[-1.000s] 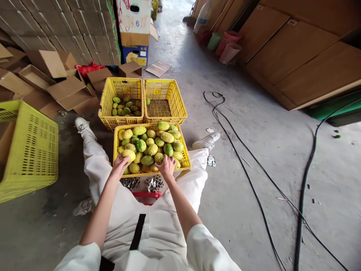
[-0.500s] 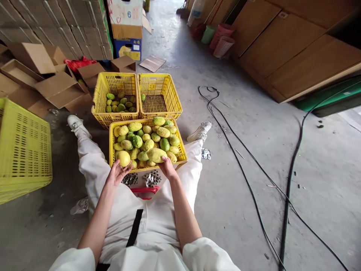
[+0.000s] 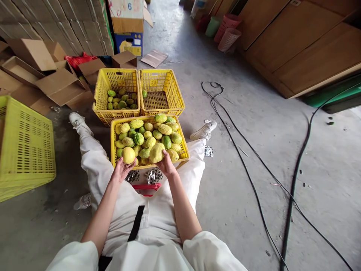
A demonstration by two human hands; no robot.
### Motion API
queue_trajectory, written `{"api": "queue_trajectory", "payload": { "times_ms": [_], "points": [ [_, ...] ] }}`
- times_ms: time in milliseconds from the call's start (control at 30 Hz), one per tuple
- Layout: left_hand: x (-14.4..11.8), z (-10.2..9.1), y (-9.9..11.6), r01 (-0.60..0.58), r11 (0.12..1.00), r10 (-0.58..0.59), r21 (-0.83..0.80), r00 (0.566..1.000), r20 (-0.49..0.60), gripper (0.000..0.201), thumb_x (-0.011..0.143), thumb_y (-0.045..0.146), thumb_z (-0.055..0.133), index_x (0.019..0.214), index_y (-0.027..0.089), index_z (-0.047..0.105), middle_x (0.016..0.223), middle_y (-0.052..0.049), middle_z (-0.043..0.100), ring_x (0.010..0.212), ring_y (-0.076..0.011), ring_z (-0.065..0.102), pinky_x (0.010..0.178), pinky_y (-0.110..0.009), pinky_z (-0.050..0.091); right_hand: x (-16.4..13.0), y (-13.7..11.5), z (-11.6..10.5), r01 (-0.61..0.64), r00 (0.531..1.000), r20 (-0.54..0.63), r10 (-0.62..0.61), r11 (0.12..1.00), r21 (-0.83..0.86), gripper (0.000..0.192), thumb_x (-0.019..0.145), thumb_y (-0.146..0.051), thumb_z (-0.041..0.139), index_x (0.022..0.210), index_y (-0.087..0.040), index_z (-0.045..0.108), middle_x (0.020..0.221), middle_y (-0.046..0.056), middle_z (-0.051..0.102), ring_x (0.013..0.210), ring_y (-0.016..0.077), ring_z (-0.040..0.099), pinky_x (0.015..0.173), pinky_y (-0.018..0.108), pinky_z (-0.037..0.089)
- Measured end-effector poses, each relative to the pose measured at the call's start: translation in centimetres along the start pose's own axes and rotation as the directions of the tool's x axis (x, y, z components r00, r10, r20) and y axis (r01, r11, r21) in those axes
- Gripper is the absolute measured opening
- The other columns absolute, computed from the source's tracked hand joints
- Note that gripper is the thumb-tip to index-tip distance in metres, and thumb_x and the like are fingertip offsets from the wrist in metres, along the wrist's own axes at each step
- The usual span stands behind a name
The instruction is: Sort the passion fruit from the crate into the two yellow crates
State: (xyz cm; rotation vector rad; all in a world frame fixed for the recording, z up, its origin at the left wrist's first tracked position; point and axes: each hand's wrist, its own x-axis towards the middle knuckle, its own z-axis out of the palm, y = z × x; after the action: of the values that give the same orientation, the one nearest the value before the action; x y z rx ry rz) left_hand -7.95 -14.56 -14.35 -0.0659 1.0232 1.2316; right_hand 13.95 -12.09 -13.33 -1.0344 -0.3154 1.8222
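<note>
My left hand (image 3: 123, 168) holds a round, smooth yellow melon (image 3: 128, 155) over the near left corner of a yellow crate. In my right hand (image 3: 166, 162) is a larger yellow-green melon (image 3: 156, 153), turned with one end towards me. Both melons are side by side, apart from each other. Below them the shallow-looking yellow crate (image 3: 185, 149) between my legs is filled with many oval melons (image 3: 138, 138), some yellow and some green striped.
Beyond stand two yellow crates: the left crate (image 3: 97, 94) has several melons at its bottom, the right crate (image 3: 176, 92) a single green one. A taller yellow crate (image 3: 28, 146) is at far left. Cardboard boxes (image 3: 56, 84) lie behind; black cables (image 3: 245, 162) cross the floor at right.
The melon in my right hand has turned from lying sideways to pointing its end towards me. My left hand still holds its melon, slightly raised. The view has shifted a little.
</note>
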Motion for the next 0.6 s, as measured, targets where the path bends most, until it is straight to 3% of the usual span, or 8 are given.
{"api": "queue_trajectory", "payload": {
  "times_ms": [100,233,367,600],
  "points": [
    [0.17,0.06,0.06,-0.004,1.0,0.004,0.0,1.0,0.014,0.054,0.082,0.038,0.07,0.131,0.018,0.057,0.1,-0.01,0.075,0.09,-0.0231,0.073,0.091,-0.04,0.059,0.23,0.27,0.2,-0.043,0.998,-0.053,0.039,0.996,-0.074,0.055,0.076,-0.062,0.066,0.113,-0.023,0.059,0.106,0.009,0.074,0.111,0.031,0.068,0.083,0.047,0.062],
    [0.14,0.21,0.29,0.015,1.0,-0.015,-0.011,1.0,-0.014,0.048,0.083,0.036,0.067,0.126,0.015,0.059,0.09,-0.009,0.073,0.08,-0.0203,0.071,0.085,-0.037,0.059,0.26,0.53,0.16,0.005,0.999,-0.044,-0.011,0.991,-0.137,0.048,0.071,-0.056,0.073,0.104,-0.022,0.063,0.108,0.01,0.072,0.109,0.0303,0.067,0.083,0.045,0.062],
    [-0.03,0.41,0.29,0.037,0.999,-0.037,-0.02,0.999,-0.009,0.044,0.081,0.031,0.064,0.122,0.015,0.06,0.093,-0.009,0.072,0.082,-0.0211,0.07,0.083,-0.038,0.059,0.06,0.49,0.06,0.011,1.0,0.002,-0.011,0.991,-0.131,0.052,0.063,-0.05,0.082,0.103,-0.021,0.063,0.108,0.007,0.072,0.105,0.0279,0.068,0.083,0.04,0.061],
    [-0.47,0.76,0.11,0.05,0.997,-0.05,-0.052,0.999,-0.007,0.042,0.078,0.033,0.064,0.116,0.016,0.06,0.096,-0.01,0.072,0.083,-0.0227,0.069,0.086,-0.042,0.059,-0.22,0.55,-0.2,0.033,0.998,-0.058,-0.04,0.992,-0.122,0.051,0.061,-0.048,0.085,0.096,-0.022,0.058,0.108,0.006,0.07,0.097,0.0241,0.068,0.077,0.037,0.06]
  ]
}}
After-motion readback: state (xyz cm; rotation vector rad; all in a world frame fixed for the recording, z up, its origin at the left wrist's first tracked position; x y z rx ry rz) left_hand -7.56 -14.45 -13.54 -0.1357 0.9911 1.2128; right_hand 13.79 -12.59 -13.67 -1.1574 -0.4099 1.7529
